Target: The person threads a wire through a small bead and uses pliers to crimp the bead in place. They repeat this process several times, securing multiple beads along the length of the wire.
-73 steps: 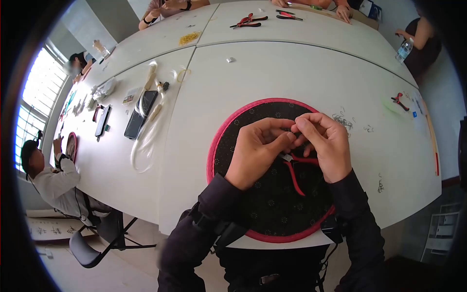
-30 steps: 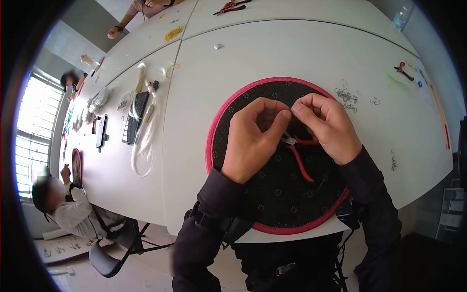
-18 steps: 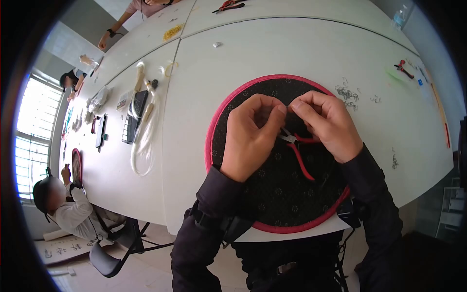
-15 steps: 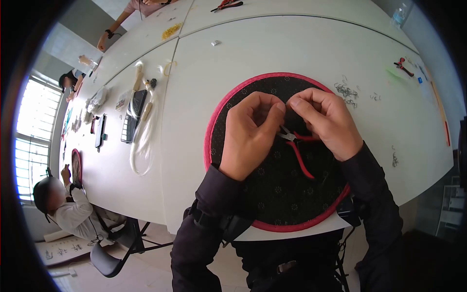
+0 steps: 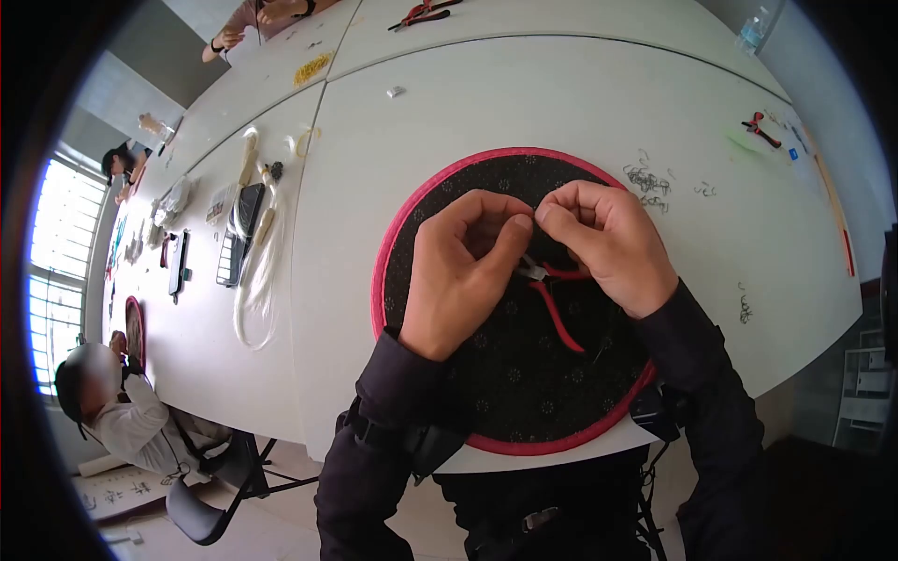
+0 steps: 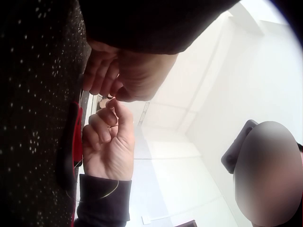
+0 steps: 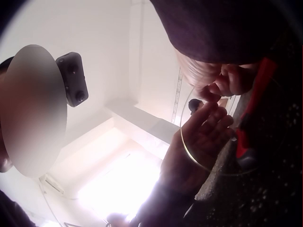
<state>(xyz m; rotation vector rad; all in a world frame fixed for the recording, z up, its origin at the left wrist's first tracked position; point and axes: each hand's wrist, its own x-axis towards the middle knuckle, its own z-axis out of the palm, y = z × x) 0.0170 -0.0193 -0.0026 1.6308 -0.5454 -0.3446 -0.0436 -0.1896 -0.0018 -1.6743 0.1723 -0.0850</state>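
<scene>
Over the round mat: the left hand and right hand meet, fingertips touching or just beside each other.
Left hand: fingers curled, thumb and forefinger pinching at the tips, apparently on the strand; the bit between them is too small to make out.
Right hand: pinching too, thumb against forefinger, with the thin strand at its fingers.
Strand: pale and fine, it bows out from the hands in a wide loop in the right wrist view.
Red-handled pliers: lying on the mat below the hands, one handle toward the person, the other partly under the right hand.
Round mat: dark, dotted with small pale flowers, pink-rimmed, flat on the white surface.
Right of the mat: a heap of small dark wire bits, and farther off a second pair of pliers.
Left of the mat: a bundle of white strands, partly over a dark flat device.
Far side: a yellow pile.
Left edge: a seated person in white.
</scene>
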